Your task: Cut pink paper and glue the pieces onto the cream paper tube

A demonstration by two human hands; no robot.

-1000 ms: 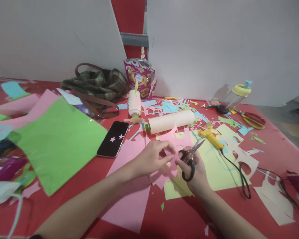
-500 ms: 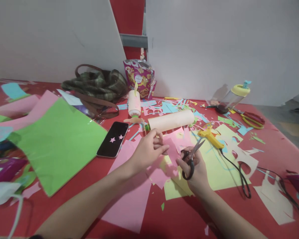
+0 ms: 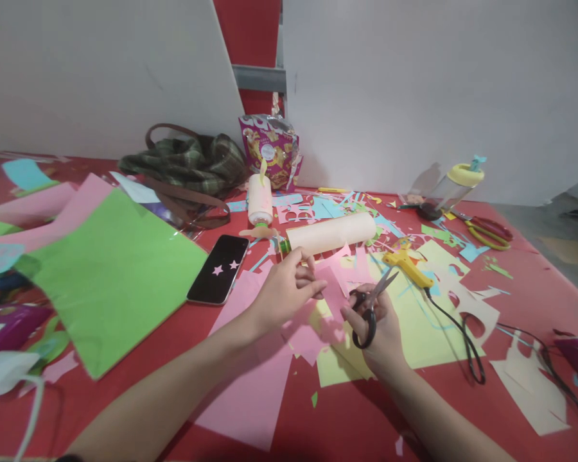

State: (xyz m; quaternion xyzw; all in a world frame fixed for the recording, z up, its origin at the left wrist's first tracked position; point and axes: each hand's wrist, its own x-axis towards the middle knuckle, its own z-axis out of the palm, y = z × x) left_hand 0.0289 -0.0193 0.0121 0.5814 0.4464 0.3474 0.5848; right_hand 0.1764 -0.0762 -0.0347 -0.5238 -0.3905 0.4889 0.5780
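My left hand (image 3: 291, 282) is closed, thumb against curled fingers; whatever lies in the pinch is too small to make out. Black-handled scissors (image 3: 370, 314) are held in my right hand (image 3: 384, 327), their blades slightly apart and pointing up and away to the right. Between the two hands is a piece of pink paper (image 3: 334, 287), and my right thumb appears to touch its edge. To the left of my left hand lies a dark phone (image 3: 218, 282) with two small pink paper stars (image 3: 217, 270) on its screen. Pink sheets (image 3: 250, 404) lie under my hands.
A cream paper-wrapped tube (image 3: 332, 232) lies beyond my hands. At right are a yellow glue gun (image 3: 409, 268) with a black cord, pale yellow paper (image 3: 414, 340), pliers (image 3: 489, 231) and a clear bottle (image 3: 455, 189). A green sheet (image 3: 110, 276) covers the left side.
The scissor blades have parted slightly more. Both hands are in almost the same place.
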